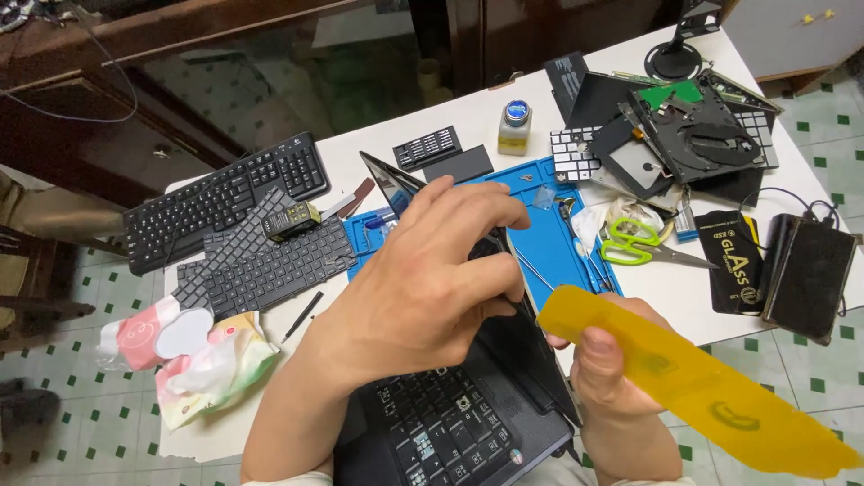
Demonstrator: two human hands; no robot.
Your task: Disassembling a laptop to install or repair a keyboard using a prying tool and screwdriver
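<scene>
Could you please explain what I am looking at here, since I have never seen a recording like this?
This is a single picture from a camera worn on a person's head, looking down at their own two bare hands; there is no machine. The left hand rests its fingers on the screen edge of an open black laptop. The right hand keeps a grip on a long yellow translucent strip. On the white table lie a blue work mat, two loose keyboards, green-handled scissors, a small bottle, a taken-apart laptop and a pack of wipes.
</scene>
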